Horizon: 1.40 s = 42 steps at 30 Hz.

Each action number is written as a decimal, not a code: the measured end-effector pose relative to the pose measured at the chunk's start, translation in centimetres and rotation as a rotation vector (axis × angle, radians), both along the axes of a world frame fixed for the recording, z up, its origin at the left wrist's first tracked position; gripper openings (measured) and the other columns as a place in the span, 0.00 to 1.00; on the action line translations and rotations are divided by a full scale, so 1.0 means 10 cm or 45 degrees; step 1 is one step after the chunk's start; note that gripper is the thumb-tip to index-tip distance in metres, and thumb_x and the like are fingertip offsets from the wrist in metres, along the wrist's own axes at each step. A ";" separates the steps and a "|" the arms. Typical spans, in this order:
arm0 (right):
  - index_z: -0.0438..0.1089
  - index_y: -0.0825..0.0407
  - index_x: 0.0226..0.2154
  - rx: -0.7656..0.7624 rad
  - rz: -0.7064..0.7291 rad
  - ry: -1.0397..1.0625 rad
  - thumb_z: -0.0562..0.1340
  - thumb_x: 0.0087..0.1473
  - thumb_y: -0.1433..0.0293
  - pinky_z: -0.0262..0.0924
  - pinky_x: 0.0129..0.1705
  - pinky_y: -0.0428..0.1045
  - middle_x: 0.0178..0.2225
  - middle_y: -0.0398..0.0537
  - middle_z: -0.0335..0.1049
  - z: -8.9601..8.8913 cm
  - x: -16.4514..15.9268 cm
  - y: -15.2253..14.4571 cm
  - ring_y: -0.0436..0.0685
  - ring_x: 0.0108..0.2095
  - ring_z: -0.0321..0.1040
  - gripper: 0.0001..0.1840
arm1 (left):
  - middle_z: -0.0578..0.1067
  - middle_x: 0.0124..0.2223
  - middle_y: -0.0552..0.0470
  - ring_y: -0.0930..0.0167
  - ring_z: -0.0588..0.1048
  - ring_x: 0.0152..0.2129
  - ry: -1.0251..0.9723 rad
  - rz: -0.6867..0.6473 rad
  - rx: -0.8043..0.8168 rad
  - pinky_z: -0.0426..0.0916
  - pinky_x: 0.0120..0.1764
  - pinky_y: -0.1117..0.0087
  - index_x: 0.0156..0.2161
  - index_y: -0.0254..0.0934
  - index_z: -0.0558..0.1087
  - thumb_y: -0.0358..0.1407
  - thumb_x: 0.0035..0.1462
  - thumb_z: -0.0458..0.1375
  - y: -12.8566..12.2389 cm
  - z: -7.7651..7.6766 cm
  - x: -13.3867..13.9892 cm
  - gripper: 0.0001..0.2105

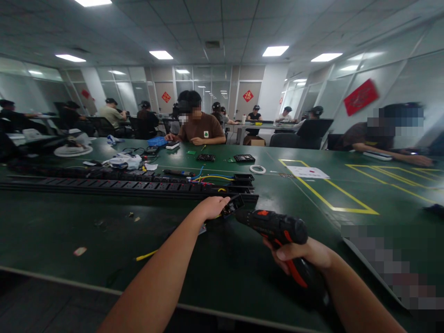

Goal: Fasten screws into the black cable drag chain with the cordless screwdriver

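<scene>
My left hand (pixel 215 208) is closed on a small black box-shaped part (pixel 233 206), with some of its fingers hidden behind the part. In my right hand (pixel 298 254) is a black and orange cordless drill (pixel 277 226), gripped by its handle. The drill's nose points left at the black part and is close to it; whether they touch I cannot tell. Beyond my left hand lies a long black power strip (pixel 138 187) with a row of sockets. Blue, yellow and red wires (pixel 208 178) come out at its right end.
On the green table (pixel 121 245) are a roll of white tape (pixel 257 169), a paper sheet (pixel 307 172), black trays (pixel 244 158), a blue basket (pixel 157 141) and yellow tape outlines (pixel 354 211). A yellow cable (pixel 146 255) lies near my left forearm. A co-worker (pixel 201 125) sits opposite.
</scene>
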State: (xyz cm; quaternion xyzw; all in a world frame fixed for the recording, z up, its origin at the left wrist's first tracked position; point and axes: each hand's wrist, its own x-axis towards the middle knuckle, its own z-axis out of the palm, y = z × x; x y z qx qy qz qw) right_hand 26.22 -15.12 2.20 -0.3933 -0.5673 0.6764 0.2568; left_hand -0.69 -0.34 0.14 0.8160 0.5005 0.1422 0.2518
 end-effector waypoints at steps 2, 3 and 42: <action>0.69 0.55 0.34 0.008 -0.007 -0.014 0.71 0.40 0.63 0.58 0.22 0.44 0.19 0.43 0.72 0.00 0.00 0.00 0.50 0.18 0.66 0.20 | 0.78 0.54 0.41 0.58 0.75 0.52 0.005 -0.006 0.004 0.65 0.52 0.65 0.47 0.37 0.78 0.55 0.68 0.38 0.01 -0.01 0.00 0.31; 0.69 0.55 0.34 0.006 -0.007 -0.024 0.71 0.40 0.63 0.58 0.22 0.44 0.19 0.43 0.72 0.00 0.00 0.00 0.50 0.18 0.65 0.20 | 0.77 0.54 0.41 0.58 0.75 0.52 0.011 -0.005 0.005 0.65 0.52 0.64 0.47 0.37 0.78 0.54 0.68 0.38 0.01 -0.01 0.01 0.31; 0.69 0.56 0.36 -0.027 0.013 0.026 0.71 0.39 0.64 0.57 0.20 0.42 0.19 0.43 0.72 0.03 -0.04 -0.02 0.49 0.17 0.64 0.20 | 0.79 0.52 0.43 0.60 0.76 0.50 -0.004 0.028 -0.007 0.66 0.52 0.66 0.47 0.38 0.78 0.55 0.68 0.39 0.03 -0.04 0.00 0.31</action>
